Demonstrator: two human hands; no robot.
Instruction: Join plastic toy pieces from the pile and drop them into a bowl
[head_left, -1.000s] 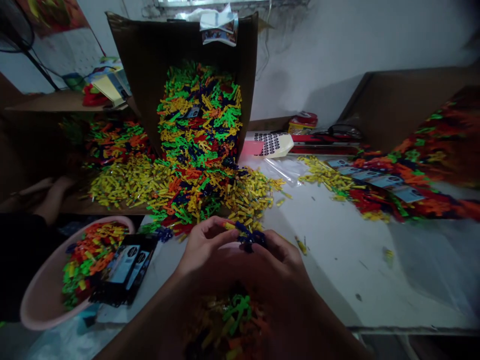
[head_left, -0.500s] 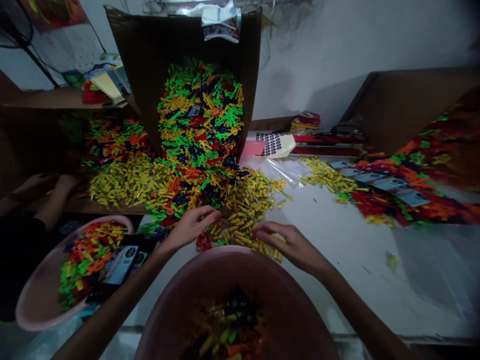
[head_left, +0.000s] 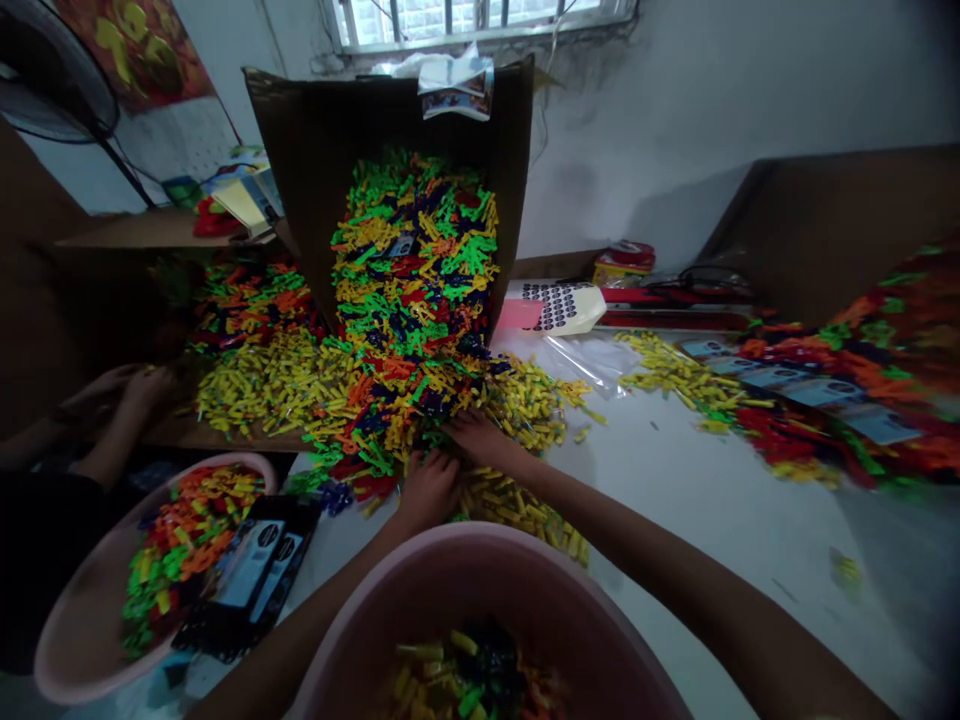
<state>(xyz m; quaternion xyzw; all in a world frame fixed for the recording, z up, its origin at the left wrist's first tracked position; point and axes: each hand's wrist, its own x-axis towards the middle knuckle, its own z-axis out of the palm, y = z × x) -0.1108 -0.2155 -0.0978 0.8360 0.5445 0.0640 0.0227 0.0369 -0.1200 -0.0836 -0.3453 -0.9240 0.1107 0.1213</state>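
Observation:
My left hand is at the front of a heap of small plastic pieces, its fingers bent inward. Whatever lies under those fingertips is hidden. Just right of it and slightly farther in, my right hand reaches into the heap with fingers stretched out over the pieces. Around both hands lie yellow pieces and mixed green, orange, red and dark blue pieces, which spill from a tall upright cardboard box. Close in front of me stands a pink basin with some mixed pieces at its bottom.
At left, another person's hands work by a yellow heap. A second pink basin holds mixed pieces, with printed cards beside it. More cards lie on pieces at right. Plastic film rests on the white table.
Both hands have moved together into the heap. My right hand has gone left and farther in; my left hand has shifted right and slightly nearer. The camera view has tilted up.

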